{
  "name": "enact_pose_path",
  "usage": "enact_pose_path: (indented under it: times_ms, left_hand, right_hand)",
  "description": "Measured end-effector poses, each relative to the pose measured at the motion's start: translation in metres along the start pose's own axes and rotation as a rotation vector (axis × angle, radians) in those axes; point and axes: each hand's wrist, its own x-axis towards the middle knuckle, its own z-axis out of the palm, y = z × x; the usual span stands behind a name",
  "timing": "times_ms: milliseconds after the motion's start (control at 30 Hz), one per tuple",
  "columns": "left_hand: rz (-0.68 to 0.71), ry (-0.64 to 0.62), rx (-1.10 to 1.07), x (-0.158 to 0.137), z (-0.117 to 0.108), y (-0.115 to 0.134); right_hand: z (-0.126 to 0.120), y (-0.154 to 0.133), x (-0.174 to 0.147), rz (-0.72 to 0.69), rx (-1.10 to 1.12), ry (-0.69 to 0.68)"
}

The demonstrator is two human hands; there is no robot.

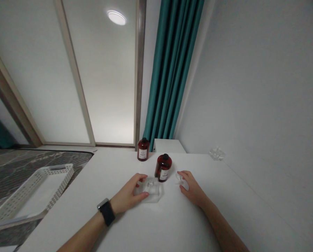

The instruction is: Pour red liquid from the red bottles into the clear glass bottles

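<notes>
My left hand (pixel 130 194) has its thumb and fingers curved round the left side of a clear, square transparent container (pixel 153 190) on the white table. A small clear piece (pixel 179 178), its exact kind too faint to tell, is between the thumb and fingers of my right hand (pixel 193 189). Between and beyond the two hands is a dark red-brown bottle (pixel 163 168) with a black cap and a white label, leaning slightly. A similar bottle (pixel 143 149) stands upright farther back on the left.
Another clear, crumpled-looking or faceted object (pixel 217 153) is at the table's far right, against the wall. A white perforated basket (pixel 54 168) lies left of the white table (pixel 125 231), over a grey patterned floor. Behind are a white cabinet (pixel 169 145) and a teal curtain (pixel 169 77).
</notes>
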Motion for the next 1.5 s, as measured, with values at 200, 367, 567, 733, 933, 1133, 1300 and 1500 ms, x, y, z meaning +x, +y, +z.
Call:
enact_pose_path:
  times_ms: [200,367,567,733,933,1133,1300,1500]
  left_hand:
    - [0.002,0.0,-0.012,0.0,0.0,-0.001]
    - [0.008,0.009,-0.034,0.0,0.001,-0.002]
    - [0.007,0.028,-0.031,0.0,-0.001,0.002]
    - [0.057,0.062,0.008,-0.003,0.0,-0.003]
    - [0.084,0.123,0.013,-0.003,-0.005,-0.006]
    - [0.076,0.299,0.073,0.001,-0.022,-0.011]
    - [0.106,0.394,0.036,0.001,-0.042,-0.015]
    - [0.028,0.402,0.002,-0.001,-0.053,-0.01]
  right_hand:
    - [-0.006,-0.009,0.006,-0.018,-0.02,0.111]
    - [-0.013,-0.033,0.024,-0.044,-0.007,0.207]
    - [0.003,-0.067,0.056,-0.05,0.043,0.223]
    - [0.017,-0.075,0.082,0.1,0.178,0.156]
    - [0.012,-0.097,0.105,0.143,0.337,0.071]
    - [0.017,-0.141,0.134,-0.002,0.368,0.005]
    - [0.043,-0.174,0.139,-0.057,0.448,-0.132]
    - [0.062,-0.185,0.132,-0.007,0.452,-0.226]
